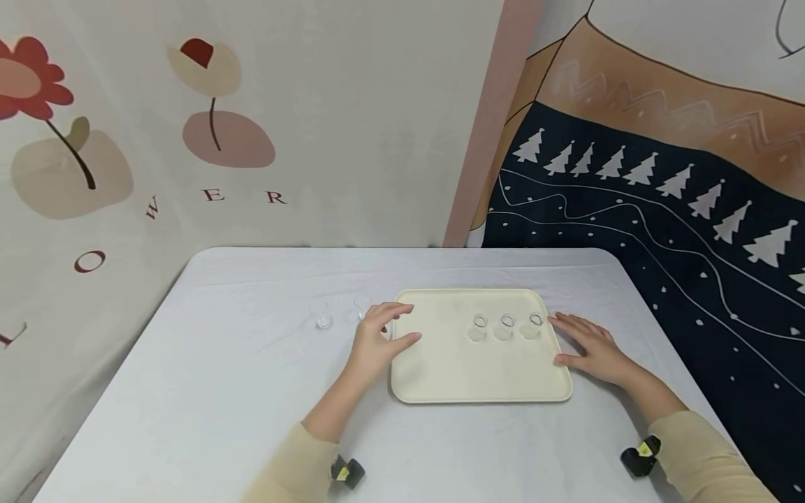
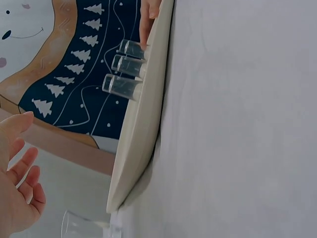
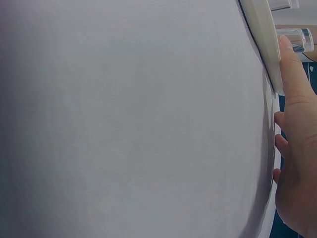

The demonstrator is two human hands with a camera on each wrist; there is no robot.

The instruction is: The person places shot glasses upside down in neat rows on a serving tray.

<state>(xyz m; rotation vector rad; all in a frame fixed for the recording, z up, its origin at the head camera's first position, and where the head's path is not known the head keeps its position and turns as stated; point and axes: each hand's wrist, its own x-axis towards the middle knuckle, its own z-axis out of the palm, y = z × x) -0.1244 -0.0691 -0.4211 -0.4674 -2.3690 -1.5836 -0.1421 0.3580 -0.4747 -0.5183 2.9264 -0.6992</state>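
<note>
A cream rectangular tray (image 1: 465, 377) lies on the table with three small clear glasses standing in a row on its right half: a left one (image 1: 478, 330), a middle one (image 1: 505, 328) and a right one (image 1: 532, 327). Over the tray's left rim is my left hand (image 1: 372, 342), thumb and fingers spread apart with nothing between them. At the right rim, my right hand (image 1: 591, 353) reaches in with extended fingers; its thumb (image 3: 292, 69) is right at the tray's edge in the right wrist view. Partly behind the left hand stands another clear glass (image 1: 362, 303).
Farther left on the white-covered table (image 1: 220, 391) stands one more clear glass (image 1: 323, 320). Behind the table hang a pale curtain (image 1: 365, 140) with flower prints and a dark cloth (image 1: 566, 209) with white trees.
</note>
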